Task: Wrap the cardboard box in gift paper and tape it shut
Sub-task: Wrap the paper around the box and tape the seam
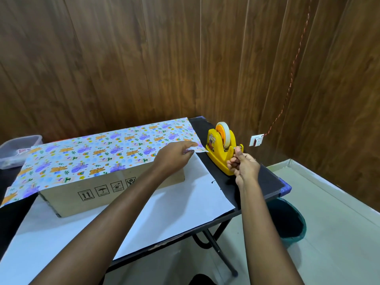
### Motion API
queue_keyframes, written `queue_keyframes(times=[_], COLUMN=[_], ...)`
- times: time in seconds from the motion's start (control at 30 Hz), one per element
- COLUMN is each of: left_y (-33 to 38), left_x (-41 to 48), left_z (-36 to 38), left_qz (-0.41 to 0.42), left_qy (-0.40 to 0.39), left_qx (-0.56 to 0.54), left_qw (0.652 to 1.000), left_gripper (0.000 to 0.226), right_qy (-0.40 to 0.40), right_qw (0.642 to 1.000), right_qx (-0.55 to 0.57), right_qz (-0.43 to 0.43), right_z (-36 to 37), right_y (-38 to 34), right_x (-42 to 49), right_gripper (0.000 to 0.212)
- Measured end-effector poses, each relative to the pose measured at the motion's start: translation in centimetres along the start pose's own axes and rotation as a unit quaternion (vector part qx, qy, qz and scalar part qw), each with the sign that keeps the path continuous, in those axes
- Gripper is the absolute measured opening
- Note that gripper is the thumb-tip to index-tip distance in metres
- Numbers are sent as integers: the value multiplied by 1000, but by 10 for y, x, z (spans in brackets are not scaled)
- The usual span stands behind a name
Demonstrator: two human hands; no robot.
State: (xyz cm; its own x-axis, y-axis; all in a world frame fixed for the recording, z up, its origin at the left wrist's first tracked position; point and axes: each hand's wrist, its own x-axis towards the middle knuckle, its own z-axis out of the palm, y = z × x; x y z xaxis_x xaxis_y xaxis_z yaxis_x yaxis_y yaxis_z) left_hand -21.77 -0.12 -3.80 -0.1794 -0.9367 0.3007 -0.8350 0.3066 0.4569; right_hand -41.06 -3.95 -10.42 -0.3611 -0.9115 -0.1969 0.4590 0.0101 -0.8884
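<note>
A long cardboard box (107, 190) lies on the table, its front face bare with printed handling symbols. Patterned gift paper (98, 153) is folded over the box top, and its white underside (164, 212) spreads flat in front. My left hand (174, 155) presses the paper's right corner down on the box top, fingers pinching the edge. A yellow tape dispenser (221, 153) with a white roll stands at the right. My right hand (242, 165) pinches the tape end at the dispenser's cutter.
The black folding table (265, 184) ends just right of the dispenser. A clear plastic tub (14, 149) sits at the far left. A dark bin with a teal rim (287, 221) stands on the floor below the table's right corner. Wood-panel walls surround the corner.
</note>
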Motion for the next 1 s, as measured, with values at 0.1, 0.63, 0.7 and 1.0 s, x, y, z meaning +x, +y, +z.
queue_keyframes(times=[0.1,0.63,0.7,1.0], left_y=[-17,-69,-69,-71], left_x=[-7,-37,-37,-39], left_z=[-12,-28,-28,-24], left_qz=[-17,-24,-24,-6], left_qy=[-3,-120,-118,-82], left_qx=[34,262,261,296], left_qw=[999,957,958,952], left_gripper=[38,65,65,59], right_qy=[3,18,6,-97], right_qw=[999,999,995,992], right_qx=[30,-19,30,-36], right_qz=[14,38,93,71], right_z=[2,4,3,4], right_y=[1,-9,-11,-3], right_x=[-1,-6,-7,-29], right_gripper=[27,29,27,11])
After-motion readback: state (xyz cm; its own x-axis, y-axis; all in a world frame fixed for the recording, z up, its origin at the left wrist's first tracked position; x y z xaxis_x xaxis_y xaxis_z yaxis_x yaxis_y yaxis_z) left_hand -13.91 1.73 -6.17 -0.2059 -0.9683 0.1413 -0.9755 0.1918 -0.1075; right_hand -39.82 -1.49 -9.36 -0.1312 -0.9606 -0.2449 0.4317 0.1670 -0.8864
